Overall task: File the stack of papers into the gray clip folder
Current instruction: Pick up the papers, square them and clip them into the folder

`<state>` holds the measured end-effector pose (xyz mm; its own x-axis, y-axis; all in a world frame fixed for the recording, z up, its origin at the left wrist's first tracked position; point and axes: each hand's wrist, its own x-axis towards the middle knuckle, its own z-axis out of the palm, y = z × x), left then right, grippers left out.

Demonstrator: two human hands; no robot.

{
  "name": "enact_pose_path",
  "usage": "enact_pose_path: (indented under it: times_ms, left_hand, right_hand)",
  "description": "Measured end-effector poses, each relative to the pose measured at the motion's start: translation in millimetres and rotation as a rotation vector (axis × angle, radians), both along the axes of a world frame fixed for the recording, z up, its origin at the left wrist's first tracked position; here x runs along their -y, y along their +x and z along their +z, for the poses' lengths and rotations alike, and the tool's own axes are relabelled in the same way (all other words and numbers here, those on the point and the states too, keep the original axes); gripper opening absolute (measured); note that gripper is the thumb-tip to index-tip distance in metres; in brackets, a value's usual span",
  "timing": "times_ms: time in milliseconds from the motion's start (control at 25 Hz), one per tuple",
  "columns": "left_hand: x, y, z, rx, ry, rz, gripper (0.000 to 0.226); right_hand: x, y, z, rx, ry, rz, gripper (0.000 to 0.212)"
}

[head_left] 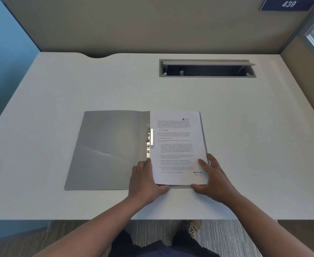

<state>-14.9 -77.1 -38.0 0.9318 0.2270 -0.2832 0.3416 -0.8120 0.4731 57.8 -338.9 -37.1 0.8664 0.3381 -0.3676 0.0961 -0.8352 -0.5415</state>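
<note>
Left hand (pixel 146 179) flat, fingers spread on stack's near-left corner | right hand (pixel 211 178) cupping near-right corner, loose | white printed paper stack (pixel 178 145) on right leaf of open gray plastic clip folder (pixel 107 149), desk's (pixel 59 93) near edge | square edges under metal spring clip (pixel 148 140), seemingly raised | stamp reads "RECEIVED"; plaque (pixel 289 4) "439"

White desk (pixel 59 93), one open folder on it.
Gray folder (pixel 107 151) lies flat near front edge; cable slot (pixel 207 68), lid raised, set into desk's far right.
</note>
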Motion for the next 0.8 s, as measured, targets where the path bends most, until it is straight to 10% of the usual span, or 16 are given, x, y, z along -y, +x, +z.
enact_pose_path:
  times_ms: [320, 800]
  left_hand:
    - [-7.1, 2.6, -3.4, 0.100, -0.216, 0.094, 0.023]
    - [-8.5, 3.3, 0.9, 0.133, -0.267, 0.155, 0.022]
  right_hand:
    - [-4.9, 2.0, -2.5, 0.025, 0.020, -0.082, 0.086]
    - [-5.3, -1.0, -4.7, 0.042, 0.054, -0.085, 0.078]
